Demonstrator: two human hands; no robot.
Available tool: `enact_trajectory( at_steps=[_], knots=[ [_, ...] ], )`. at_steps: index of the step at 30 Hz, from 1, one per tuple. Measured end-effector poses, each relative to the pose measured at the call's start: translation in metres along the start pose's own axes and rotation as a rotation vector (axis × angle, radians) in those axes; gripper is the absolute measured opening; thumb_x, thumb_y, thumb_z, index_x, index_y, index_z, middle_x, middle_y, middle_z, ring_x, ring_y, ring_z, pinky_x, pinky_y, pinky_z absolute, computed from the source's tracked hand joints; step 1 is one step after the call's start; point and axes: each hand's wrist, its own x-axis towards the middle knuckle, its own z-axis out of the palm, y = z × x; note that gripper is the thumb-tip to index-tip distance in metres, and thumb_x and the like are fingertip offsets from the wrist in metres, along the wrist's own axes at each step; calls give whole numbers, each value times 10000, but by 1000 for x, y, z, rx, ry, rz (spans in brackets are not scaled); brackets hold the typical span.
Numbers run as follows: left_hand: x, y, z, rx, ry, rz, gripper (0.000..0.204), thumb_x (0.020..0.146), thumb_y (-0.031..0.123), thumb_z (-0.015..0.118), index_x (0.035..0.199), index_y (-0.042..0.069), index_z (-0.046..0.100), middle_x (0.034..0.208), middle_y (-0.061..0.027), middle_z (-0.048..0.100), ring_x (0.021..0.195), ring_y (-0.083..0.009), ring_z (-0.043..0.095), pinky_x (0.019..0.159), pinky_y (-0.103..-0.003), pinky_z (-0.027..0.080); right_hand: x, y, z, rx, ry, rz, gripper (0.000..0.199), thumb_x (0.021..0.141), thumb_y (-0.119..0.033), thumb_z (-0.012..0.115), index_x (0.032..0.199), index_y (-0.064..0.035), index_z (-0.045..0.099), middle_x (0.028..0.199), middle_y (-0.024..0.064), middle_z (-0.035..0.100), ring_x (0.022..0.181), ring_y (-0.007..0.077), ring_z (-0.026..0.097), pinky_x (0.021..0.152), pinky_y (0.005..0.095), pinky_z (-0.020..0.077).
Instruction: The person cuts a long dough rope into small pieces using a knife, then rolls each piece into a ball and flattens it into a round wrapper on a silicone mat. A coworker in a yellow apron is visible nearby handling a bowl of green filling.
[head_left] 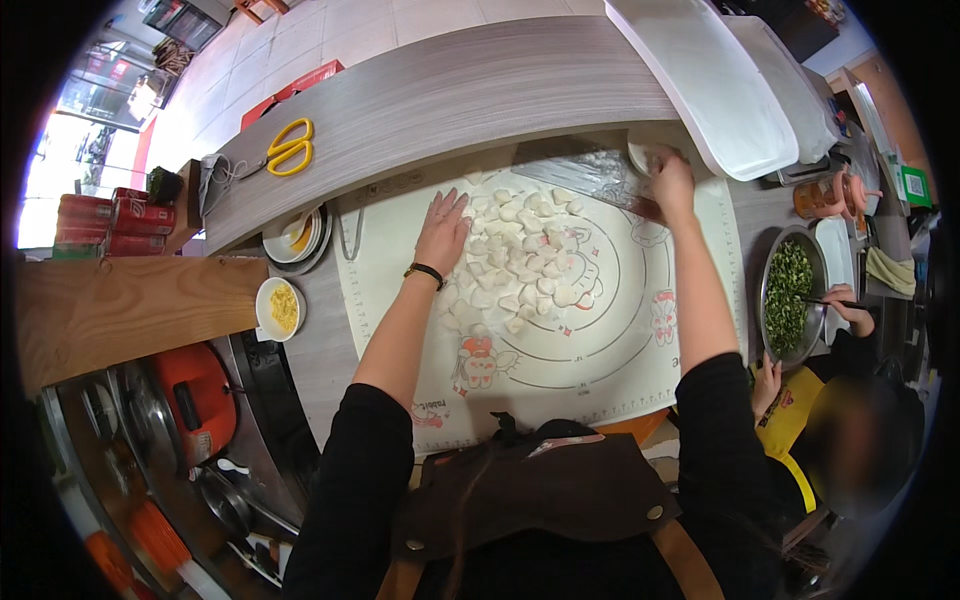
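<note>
Small pale dough pieces lie loosely clustered on the white printed mat, dusted with flour. At their left edge my left hand rests palm down with its fingers stretched out, holding nothing. My right hand is at the mat's far right, under the raised shelf's edge. Its fingers close on the rim of a pale rounded thing, perhaps a bowl, partly hidden by the hand and shelf. Beside it, a clear, floury plastic sheet or bag stretches to the left.
Yellow-handled scissors lie on the grey shelf, with white trays at its right. A small bowl of chopped yellow food stands left. At right, a co-worker's hands tend a metal bowl of chopped greens.
</note>
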Motion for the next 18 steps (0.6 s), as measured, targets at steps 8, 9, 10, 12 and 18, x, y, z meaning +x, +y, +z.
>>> enact_trajectory(
  at_steps=[8,9,10,12,18],
  knots=[
    [-43,-14,-27,-45,323,-317,338,901,127,557,1232,109,624,1361,-177,532,1292,-347,469,1039,-379,404,50,29,26,115,-124,82,288,793,-70,643,1073,-92,707,943,139,720,907,298,684,856,387,524],
    [-47,-16,-29,-75,290,-349,324,897,108,555,1210,113,638,1345,-162,549,1290,-340,474,1046,-381,401,43,15,24,315,-82,258,286,787,-66,647,1067,-69,706,927,136,724,886,272,691,847,380,526],
    [-54,-17,-31,-105,260,-386,314,892,88,552,1188,117,652,1329,-148,566,1288,-334,479,1052,-384,399,24,-9,24,367,-227,169,277,786,-71,652,1057,-54,705,914,124,726,874,247,688,838,373,525],
    [-57,-21,-29,-4,203,-217,324,875,15,539,1140,134,682,1267,-73,626,1285,-314,492,1094,-395,375,-34,-65,37,349,-410,-73,229,780,-77,665,1002,-73,724,877,98,726,841,213,676,804,380,521],
    [-66,-15,-15,-330,318,-315,353,866,8,522,1165,111,679,1245,-77,644,1288,-291,502,1020,-349,442,-51,-188,53,376,-652,-159,283,763,7,631,1004,-94,740,906,155,713,781,266,683,756,372,541]
  ],
)
